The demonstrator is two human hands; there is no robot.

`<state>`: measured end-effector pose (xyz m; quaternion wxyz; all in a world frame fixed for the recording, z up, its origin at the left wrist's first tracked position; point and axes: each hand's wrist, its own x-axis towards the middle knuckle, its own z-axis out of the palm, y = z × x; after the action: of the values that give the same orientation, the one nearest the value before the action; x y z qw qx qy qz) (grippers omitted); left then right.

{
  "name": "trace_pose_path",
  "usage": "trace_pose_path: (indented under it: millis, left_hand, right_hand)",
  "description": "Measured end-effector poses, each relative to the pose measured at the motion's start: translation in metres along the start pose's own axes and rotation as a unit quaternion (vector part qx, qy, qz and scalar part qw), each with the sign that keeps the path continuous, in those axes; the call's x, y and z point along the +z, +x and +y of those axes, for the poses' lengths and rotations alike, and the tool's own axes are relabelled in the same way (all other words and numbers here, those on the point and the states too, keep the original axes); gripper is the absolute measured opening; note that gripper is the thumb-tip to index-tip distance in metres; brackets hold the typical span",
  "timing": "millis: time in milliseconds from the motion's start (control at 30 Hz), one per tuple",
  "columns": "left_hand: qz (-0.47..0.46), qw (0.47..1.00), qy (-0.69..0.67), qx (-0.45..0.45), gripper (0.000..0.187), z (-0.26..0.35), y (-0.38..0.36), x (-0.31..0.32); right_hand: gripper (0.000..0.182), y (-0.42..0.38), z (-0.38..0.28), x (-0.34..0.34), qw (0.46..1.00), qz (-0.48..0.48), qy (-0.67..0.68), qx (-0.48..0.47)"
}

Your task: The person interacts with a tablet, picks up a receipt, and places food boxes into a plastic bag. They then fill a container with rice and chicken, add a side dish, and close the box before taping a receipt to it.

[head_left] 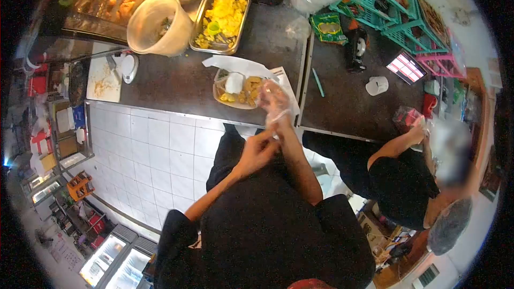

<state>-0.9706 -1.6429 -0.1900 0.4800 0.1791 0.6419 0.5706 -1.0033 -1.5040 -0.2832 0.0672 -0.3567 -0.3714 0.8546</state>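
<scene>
My right hand (274, 100) is inside a clear, loose plastic glove, at the right edge of an open food box; its fingers are smeared by motion. At the right wrist, the fingers of my bare left hand (257, 154) are closed on the glove's cuff. The box (218, 96) stands on the dark counter and holds a white mound, like rice (234, 83), with yellow and brown pieces of food around it. White wrapping paper (235, 64) lies behind and beside the box.
Behind stand a metal tray (199, 43) of yellow food and a plastic tub (160, 45). A white board (101, 88) lies left. To the right are a blue-green stick (318, 82), a white cup (377, 85), a phone-like screen (406, 68), baskets (401, 32) and another person (401, 182).
</scene>
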Motion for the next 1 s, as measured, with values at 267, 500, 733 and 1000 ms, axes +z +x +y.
trace_pose_path:
  millis: [267, 500, 733, 1000]
  left_hand:
    - [0.295, 0.936, -0.107, 0.16, 0.054, 0.004, -0.032, -0.064]
    - [0.275, 0.921, -0.247, 0.12, 0.057, -0.033, -0.036, -0.182]
    - [0.358, 0.919, -0.126, 0.103, 0.05, -0.031, -0.046, -0.266]
    - [0.275, 0.893, -0.348, 0.076, 0.059, -0.054, -0.034, -0.359]
  right_hand:
    - [0.055, 0.004, 0.062, 0.106, 0.987, -0.141, -0.031, 0.076]
    - [0.053, -0.003, 0.084, 0.207, 0.965, -0.114, -0.181, -0.151]
    - [0.053, 0.025, 0.102, 0.302, 0.899, -0.036, -0.358, -0.248]
    - [0.058, 0.055, 0.147, 0.344, 0.956, -0.102, -0.259, -0.09]
